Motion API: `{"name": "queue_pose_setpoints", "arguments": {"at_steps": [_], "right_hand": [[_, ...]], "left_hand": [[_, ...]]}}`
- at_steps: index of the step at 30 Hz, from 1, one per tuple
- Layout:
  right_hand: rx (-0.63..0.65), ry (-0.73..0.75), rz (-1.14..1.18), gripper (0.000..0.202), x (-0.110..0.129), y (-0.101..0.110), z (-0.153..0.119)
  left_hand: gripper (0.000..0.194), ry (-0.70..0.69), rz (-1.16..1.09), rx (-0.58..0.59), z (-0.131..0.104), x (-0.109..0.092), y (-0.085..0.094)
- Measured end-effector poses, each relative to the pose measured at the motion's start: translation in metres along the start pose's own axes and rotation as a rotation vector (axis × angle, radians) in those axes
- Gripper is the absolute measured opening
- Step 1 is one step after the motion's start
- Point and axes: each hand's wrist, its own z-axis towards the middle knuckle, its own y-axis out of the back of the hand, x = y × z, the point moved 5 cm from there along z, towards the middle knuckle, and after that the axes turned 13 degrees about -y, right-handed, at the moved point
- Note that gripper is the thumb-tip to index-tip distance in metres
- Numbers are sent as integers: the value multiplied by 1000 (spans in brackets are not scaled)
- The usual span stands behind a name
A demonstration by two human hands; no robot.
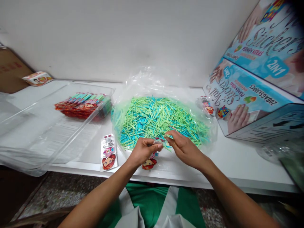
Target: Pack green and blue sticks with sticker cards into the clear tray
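Note:
A large clear plastic bag [147, 79] lies open on the white table, heaped with thin green and blue sticks [156, 114]. In front of the heap, my left hand [146, 150] pinches the top of a small clear packet [149, 163] printed with a red-haired cartoon face. My right hand [181, 145] is just right of it, its fingers closed on a few green sticks [169, 136]. Some sticks also show between the two hands. Another printed packet [108, 153] lies flat to the left of my left hand.
A clear plastic tray [47, 158] at the left holds a stack of filled packets [83, 106]. Large blue sticker boxes [251, 91] stand at the right, a packet [207, 106] beside them. A small box [38, 78] and a brown carton [11, 71] are back left.

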Motion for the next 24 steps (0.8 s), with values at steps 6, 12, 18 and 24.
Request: {"name": "queue_pose_setpoints", "arguments": {"at_steps": [6,12,18,24], "right_hand": [[124,-6,-28,28,2,2,-4],[166,25,-33,40,2,1,-9],[243,62,-204,35,0,-4,-9],[267,90,-179,28,11,-1,-9]], "left_hand": [[22,24,-83,-166,0,4,6],[24,-41,37,-118,0,1,7],[19,-156,309,-32,-2,-8,11],[17,-190,443,40,-2,-8,13]]}}
